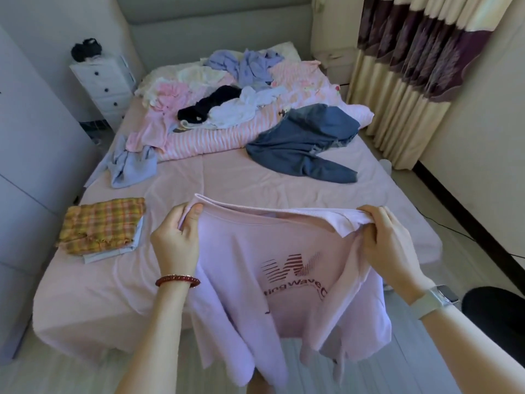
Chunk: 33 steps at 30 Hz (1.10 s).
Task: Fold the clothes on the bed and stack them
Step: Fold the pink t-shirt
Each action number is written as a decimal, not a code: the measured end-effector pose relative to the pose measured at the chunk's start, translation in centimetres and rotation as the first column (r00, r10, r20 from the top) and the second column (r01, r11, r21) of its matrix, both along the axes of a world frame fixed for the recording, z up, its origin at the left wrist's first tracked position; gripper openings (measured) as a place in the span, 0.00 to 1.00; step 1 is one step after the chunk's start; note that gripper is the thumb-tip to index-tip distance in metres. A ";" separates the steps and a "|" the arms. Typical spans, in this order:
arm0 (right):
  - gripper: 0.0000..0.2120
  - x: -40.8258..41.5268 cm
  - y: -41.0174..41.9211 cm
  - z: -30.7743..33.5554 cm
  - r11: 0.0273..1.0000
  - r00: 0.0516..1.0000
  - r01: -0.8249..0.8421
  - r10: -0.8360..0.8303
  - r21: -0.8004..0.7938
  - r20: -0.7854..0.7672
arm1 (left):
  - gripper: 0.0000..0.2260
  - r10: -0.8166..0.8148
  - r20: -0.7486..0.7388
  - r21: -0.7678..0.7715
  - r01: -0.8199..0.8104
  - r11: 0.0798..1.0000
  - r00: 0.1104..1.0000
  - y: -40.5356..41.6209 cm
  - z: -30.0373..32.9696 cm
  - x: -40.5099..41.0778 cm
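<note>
Lilac T-shirt (255,265) is up in the air at the foot of the bed (227,180), printed side toward the camera, hem hanging below the mattress edge. Left hand (176,240) pinches one shoulder by the collar, thumb on top. Right hand (389,243) grips the other shoulder, fabric bunched under curled fingers. Shirt is spread between them, not yet laid down, no fold made in it.

Progress: early. Done so far looks like one small stack (102,228) near the left front corner of the bed: a folded plaid piece on top of a pale blue one, maybe more under it, can't tell.

Left to do, all loose:
- jeans (306,143) sprawled mid-right
- pale blue garment (130,166) crumpled at the left edge
- big heap (227,92) toward the headboard: pink, white, black and blue-lilac pieces tangled on a striped pink blanket; count unclear

Judgement: roughly two items folded, this shirt in hand, most of the pile untouched. Next logical step is laying the shirt flat on the free sheet in front, then folding and adding to the stack.
</note>
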State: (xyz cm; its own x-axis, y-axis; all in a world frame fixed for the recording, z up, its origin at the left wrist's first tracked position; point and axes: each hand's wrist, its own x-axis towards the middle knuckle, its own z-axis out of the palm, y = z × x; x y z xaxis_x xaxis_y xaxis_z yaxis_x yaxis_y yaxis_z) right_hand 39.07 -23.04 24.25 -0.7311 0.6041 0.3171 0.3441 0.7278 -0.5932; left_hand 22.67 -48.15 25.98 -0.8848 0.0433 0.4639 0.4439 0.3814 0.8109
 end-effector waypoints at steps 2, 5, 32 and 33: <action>0.21 -4.8 1.2 0.5 1.000 1.000 -0.003 0.002 -0.028 -0.025 | 0.10 0.024 -0.035 -0.004 -0.024 1.000 0.999 1.5 0.3 -5.0; 0.20 -14.5 3.5 1.5 0.999 0.992 0.002 -0.008 -0.046 -0.127 | 0.12 0.071 -0.098 -0.003 -0.072 0.997 0.993 4.2 0.5 -14.3; 0.27 -56.0 14.9 -29.9 0.958 0.919 0.002 0.111 -0.285 0.377 | 0.29 0.055 0.217 -0.748 0.130 0.650 0.975 19.9 -35.2 -50.6; 0.27 -53.8 14.0 -30.6 0.972 0.906 0.009 0.092 -0.237 0.412 | 0.29 0.019 0.238 -0.761 0.174 0.625 0.971 20.2 -36.0 -48.3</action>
State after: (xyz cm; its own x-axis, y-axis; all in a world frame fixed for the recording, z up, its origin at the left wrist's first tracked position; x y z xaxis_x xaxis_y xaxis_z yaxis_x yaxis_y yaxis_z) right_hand -14.77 -9.06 -6.34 -0.7909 0.5891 -0.1655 0.5693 0.6092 -0.5521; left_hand -25.65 -27.94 -9.98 -0.9275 0.3720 0.0370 0.3650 0.8796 0.3051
